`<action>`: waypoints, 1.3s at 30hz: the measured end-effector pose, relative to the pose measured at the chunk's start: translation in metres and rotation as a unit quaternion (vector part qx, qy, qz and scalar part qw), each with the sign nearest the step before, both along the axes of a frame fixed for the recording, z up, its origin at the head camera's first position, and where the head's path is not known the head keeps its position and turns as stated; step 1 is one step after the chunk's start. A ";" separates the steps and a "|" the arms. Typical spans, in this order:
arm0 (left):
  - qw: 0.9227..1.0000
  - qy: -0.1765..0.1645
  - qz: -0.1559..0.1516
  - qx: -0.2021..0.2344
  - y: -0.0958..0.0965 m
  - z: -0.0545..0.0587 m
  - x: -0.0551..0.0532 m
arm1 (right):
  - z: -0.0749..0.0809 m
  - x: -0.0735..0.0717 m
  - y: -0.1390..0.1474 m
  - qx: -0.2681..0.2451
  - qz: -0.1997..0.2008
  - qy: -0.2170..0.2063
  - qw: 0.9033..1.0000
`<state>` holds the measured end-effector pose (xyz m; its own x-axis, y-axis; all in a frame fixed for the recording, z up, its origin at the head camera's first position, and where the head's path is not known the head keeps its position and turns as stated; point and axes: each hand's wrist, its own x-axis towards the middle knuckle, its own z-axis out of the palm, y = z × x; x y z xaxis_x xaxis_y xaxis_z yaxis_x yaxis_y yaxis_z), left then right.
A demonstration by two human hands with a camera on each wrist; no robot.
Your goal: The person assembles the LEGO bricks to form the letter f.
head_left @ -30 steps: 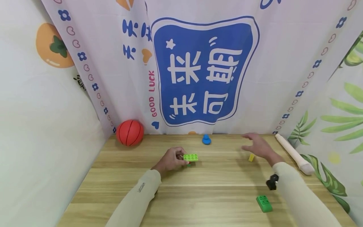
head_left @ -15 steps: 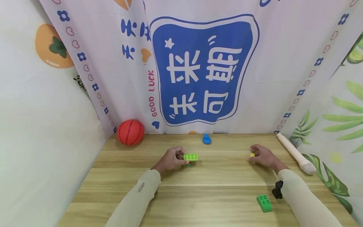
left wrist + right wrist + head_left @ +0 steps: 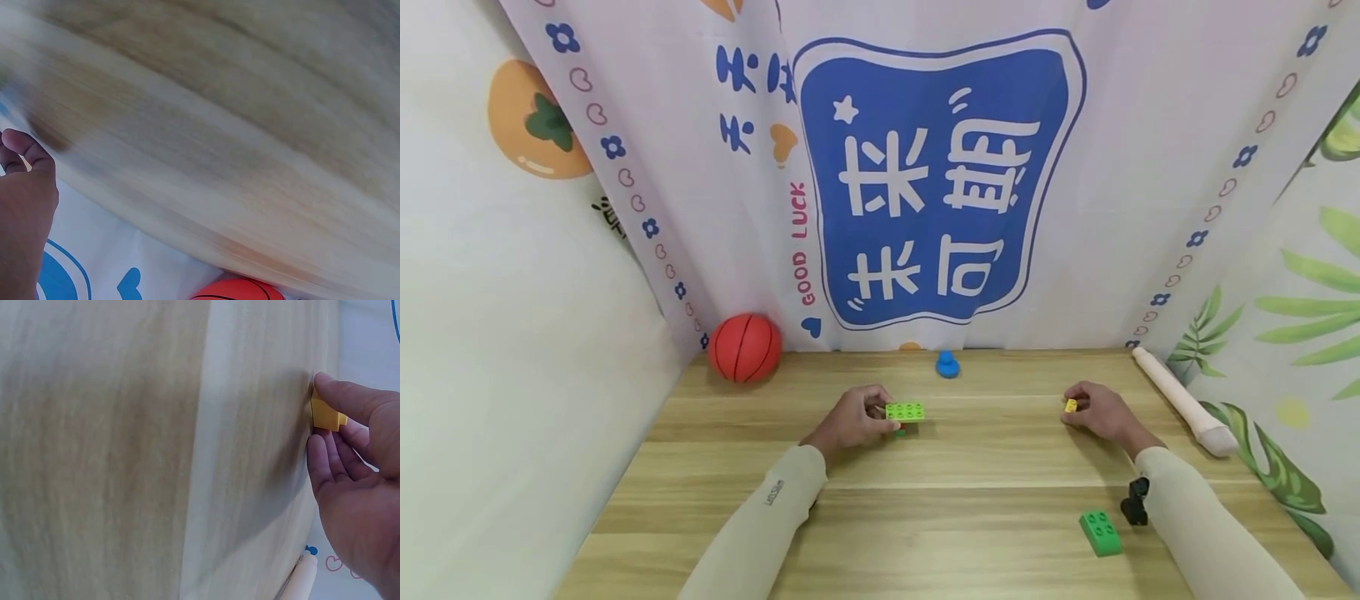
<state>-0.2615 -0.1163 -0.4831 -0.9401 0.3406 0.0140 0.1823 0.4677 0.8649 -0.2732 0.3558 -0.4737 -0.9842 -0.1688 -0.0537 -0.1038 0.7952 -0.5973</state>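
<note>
In the head view my left hand (image 3: 856,417) holds a stack of toy building bricks near the middle of the table. On top of it is a flat lime-green brick (image 3: 905,412); red and darker green parts show beneath. At the right, my right hand (image 3: 1101,412) pinches a small yellow brick (image 3: 1071,406) between thumb and fingers. The right wrist view shows the yellow brick (image 3: 326,414) at the tabletop. Only part of my left hand (image 3: 28,187) appears in the left wrist view, and the bricks are out of sight there.
A green brick (image 3: 1101,533) lies near the right forearm. At the back stand a red ball (image 3: 745,348) and a blue knobbed piece (image 3: 947,365). A pale roller-like stick (image 3: 1183,404) lies along the right edge of the wooden table (image 3: 970,467). Printed cloth hangs behind.
My right hand has come down onto the yellow brick and now pinches it, the brick turning upright between the fingers. The left hand has stayed in place with its stack.
</note>
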 end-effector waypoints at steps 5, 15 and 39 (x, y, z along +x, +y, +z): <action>1.000 -0.003 -0.002 0.005 0.000 0.001 0.000 | 0.002 0.000 0.001 -0.001 -0.001 -0.005 1.000; 1.000 -0.006 -0.001 0.002 0.000 -0.001 0.001 | 0.018 0.001 -0.034 0.013 0.054 0.046 0.997; 0.999 0.035 -0.021 0.014 -0.004 -0.004 0.001 | 0.043 0.000 -0.260 -0.087 0.189 0.039 0.977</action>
<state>-0.2610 -0.1200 -0.4868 -0.9210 0.3792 0.0897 0.2624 0.4332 0.8623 -0.2732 0.0959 -0.4305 -0.8500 -0.5204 0.0818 -0.4213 0.5783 -0.6986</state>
